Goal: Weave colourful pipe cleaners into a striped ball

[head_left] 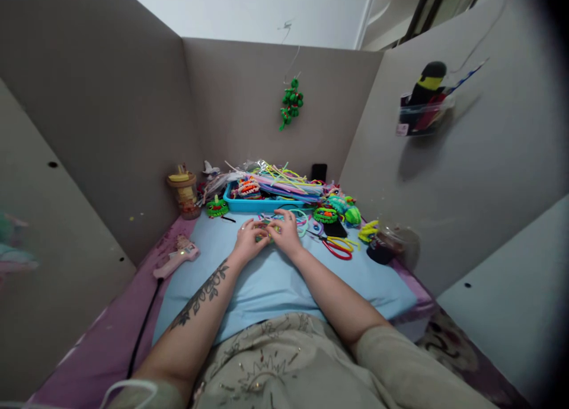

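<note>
Item: small green pipe-cleaner piece [265, 231], centre of frame, on the light-blue desk [267, 284] mat.
Left hand [250, 238] and right hand [285, 232]: fingertips pinched closed on the piece from both sides, palms down, wrists resting on the mat, forearms converging from the lower frame.
Risks, judged: the small piece could slip from the pinch; red scissors [336, 248] lay just right of the right hand, and the glue gun [176, 257] at left could be knocked.
</note>
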Demonstrator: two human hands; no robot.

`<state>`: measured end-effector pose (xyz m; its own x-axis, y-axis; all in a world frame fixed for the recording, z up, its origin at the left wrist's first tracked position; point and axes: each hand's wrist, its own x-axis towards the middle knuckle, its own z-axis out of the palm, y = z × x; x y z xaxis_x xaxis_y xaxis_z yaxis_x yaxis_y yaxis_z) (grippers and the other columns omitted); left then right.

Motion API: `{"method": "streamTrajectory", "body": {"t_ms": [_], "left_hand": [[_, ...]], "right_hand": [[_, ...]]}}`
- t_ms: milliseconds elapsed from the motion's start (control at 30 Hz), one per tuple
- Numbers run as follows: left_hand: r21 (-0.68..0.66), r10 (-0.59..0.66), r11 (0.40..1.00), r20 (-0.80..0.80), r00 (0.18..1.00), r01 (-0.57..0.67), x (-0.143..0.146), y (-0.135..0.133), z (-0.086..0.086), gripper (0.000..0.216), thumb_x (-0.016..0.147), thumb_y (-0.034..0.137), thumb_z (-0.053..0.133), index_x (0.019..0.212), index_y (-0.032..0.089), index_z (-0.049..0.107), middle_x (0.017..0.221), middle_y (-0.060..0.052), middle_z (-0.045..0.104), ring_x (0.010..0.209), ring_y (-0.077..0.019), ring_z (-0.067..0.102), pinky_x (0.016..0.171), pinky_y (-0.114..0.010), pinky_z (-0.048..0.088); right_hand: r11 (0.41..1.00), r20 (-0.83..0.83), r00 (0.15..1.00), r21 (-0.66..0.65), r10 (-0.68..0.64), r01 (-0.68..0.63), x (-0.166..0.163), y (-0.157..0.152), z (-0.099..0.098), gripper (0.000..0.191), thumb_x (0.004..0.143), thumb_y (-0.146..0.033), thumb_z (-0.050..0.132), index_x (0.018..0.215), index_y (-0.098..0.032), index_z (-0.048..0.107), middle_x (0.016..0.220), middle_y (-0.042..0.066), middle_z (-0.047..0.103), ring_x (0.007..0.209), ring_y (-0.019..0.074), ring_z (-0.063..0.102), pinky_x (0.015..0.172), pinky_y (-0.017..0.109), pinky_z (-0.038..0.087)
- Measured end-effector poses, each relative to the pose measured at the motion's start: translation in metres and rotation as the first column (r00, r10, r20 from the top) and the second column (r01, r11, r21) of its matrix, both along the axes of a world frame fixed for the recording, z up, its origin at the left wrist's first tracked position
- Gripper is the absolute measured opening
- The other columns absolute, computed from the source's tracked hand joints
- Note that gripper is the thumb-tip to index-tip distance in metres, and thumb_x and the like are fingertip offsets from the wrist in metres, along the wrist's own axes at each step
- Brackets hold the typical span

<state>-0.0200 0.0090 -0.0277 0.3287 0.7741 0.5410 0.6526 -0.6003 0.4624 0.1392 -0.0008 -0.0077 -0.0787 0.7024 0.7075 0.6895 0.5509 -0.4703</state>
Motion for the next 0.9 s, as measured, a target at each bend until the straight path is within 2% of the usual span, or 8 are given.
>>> {"method": "streamTrajectory", "body": {"t_ms": [133, 300, 600, 900], "left_hand": [[-0.005, -0.013, 1.000, 0.009, 1.000, 0.013, -0.004, -0.001, -0.002, 0.019, 0.071, 0.033, 0.071, 0.085, 0.022, 0.067, 0.115, -0.007, 0.059, 0.118, -0.0257, 0.047, 0.106, -0.049, 0.033], [-0.053, -0.002, 0.999, 0.052, 0.999, 0.005, -0.007, 0.001, -0.007, 0.015, 0.073, 0.027, 0.069, 0.086, 0.019, 0.067, 0.115, -0.011, 0.056, 0.113, -0.0253, 0.052, 0.099, -0.044, 0.042], [-0.069, -0.054, 0.996, 0.023, 0.998, 0.055, -0.006, 0.004, -0.010, 0.010, 0.073, 0.023, 0.068, 0.082, 0.018, 0.068, 0.109, -0.009, 0.060, 0.106, -0.0229, 0.058, 0.095, -0.038, 0.047], [-0.082, -0.029, 0.996, -0.021, 0.999, 0.027, -0.004, -0.001, -0.005, 0.013, 0.077, 0.028, 0.065, 0.083, 0.018, 0.069, 0.105, -0.008, 0.064, 0.096, -0.0210, 0.061, 0.088, -0.034, 0.048]], "right_hand": [[0.997, -0.009, 0.997, 0.018, 0.070, -0.070, 0.009, -0.002, -0.001, 0.020, 0.079, -0.022, 0.056, 0.094, -0.024, 0.069, 0.116, 0.008, 0.053, 0.112, 0.0261, 0.045, 0.098, 0.045, 0.036], [0.976, 0.204, 0.955, -0.011, 0.213, -0.215, 0.016, -0.008, -0.003, 0.021, 0.081, -0.021, 0.054, 0.093, -0.027, 0.071, 0.098, 0.005, 0.065, 0.099, 0.0243, 0.051, 0.092, 0.043, 0.038], [0.983, 0.371, 0.911, -0.034, 0.178, -0.179, 0.016, -0.004, -0.005, 0.023, 0.083, -0.024, 0.055, 0.100, -0.027, 0.070, 0.106, 0.004, 0.067, 0.105, 0.0268, 0.045, 0.092, 0.045, 0.034], [0.979, 0.371, 0.906, -0.083, 0.203, -0.185, 0.013, -0.005, -0.006, 0.014, 0.081, -0.029, 0.061, 0.089, -0.025, 0.071, 0.116, 0.004, 0.059, 0.113, 0.0269, 0.038, 0.096, 0.047, 0.031]]}}
